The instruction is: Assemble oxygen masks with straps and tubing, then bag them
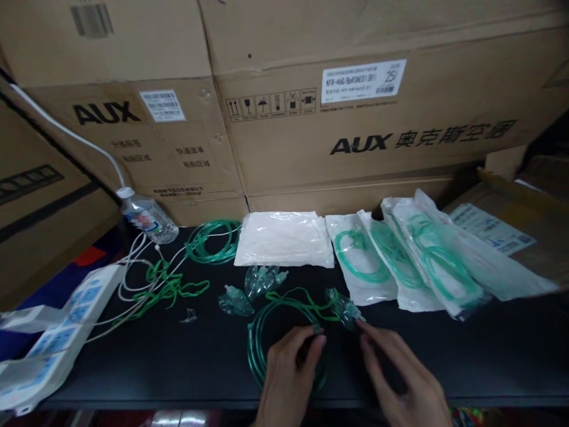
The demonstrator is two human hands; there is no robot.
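Note:
My left hand (291,370) is closed, thumb and forefinger pinching the end of a coiled green tube (256,350) on the black tabletop. To its right, my right hand (398,370) has thumb and forefinger apart. Its forefinger tip reaches the white connector of a clear green oxygen mask (344,309); whether it presses on it I cannot tell. A green elastic strap (306,301) lies across the top of the coil. Two more clear masks, a small one (235,301) and another (263,281), rest behind the coil.
Bagged green tubing sets (362,261) lie at the right, beside a white packet (284,238). Another tube coil (213,242), green straps (171,284), a water bottle (149,216) and a power strip (62,338) are at left. Large cartons (284,160) wall off the back.

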